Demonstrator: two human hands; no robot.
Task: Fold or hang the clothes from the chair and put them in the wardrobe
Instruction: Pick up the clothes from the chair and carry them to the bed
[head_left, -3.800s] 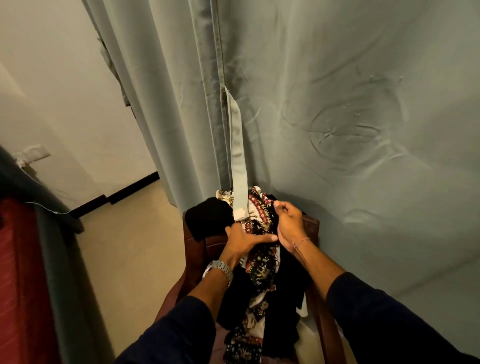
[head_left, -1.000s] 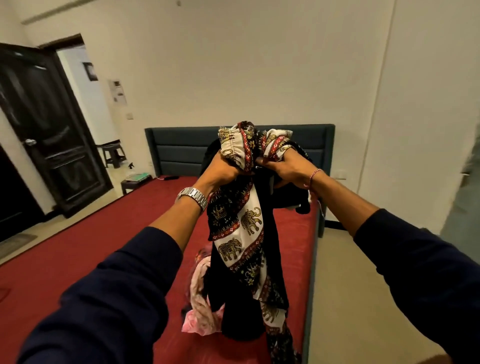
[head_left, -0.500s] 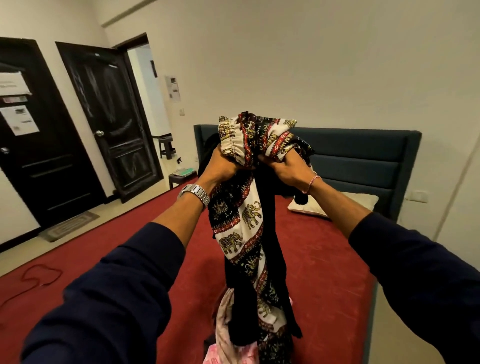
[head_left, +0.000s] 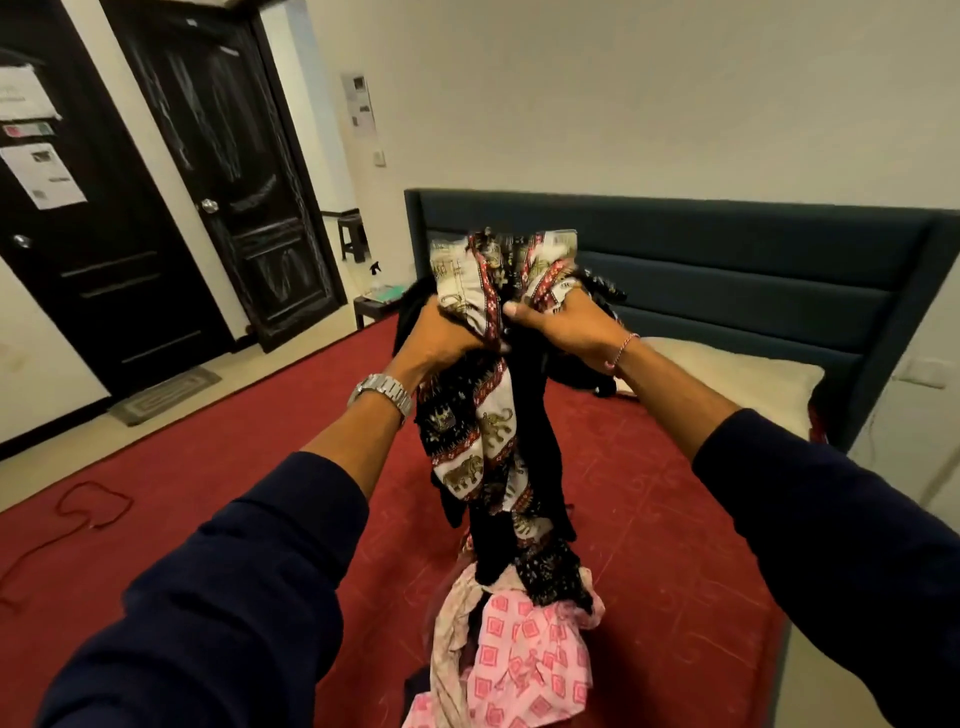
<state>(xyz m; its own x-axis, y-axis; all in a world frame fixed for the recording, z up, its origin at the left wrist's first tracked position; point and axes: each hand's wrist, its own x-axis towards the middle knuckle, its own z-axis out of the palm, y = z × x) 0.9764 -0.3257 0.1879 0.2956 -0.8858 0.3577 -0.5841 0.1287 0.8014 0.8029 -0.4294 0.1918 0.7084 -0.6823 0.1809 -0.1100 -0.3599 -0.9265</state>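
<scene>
- Two dark doors (head_left: 156, 208) stand at the far left.
- The left hand (head_left: 441, 340) grips the bundle of clothes (head_left: 488, 426) at its top, fingers curled round the elephant-print cloth.
- The bundle hangs over the red bed (head_left: 649, 519); its pink patterned garment (head_left: 519, 644) touches the bedcover.
- The right hand (head_left: 566, 325) clutches the same bundle just beside the left.
- A pillow (head_left: 737, 379) lies by the headboard (head_left: 727, 270).

Nothing is legible: the paper notices (head_left: 42, 175) on the far-left black door (head_left: 98, 249) are too blurred.
</scene>
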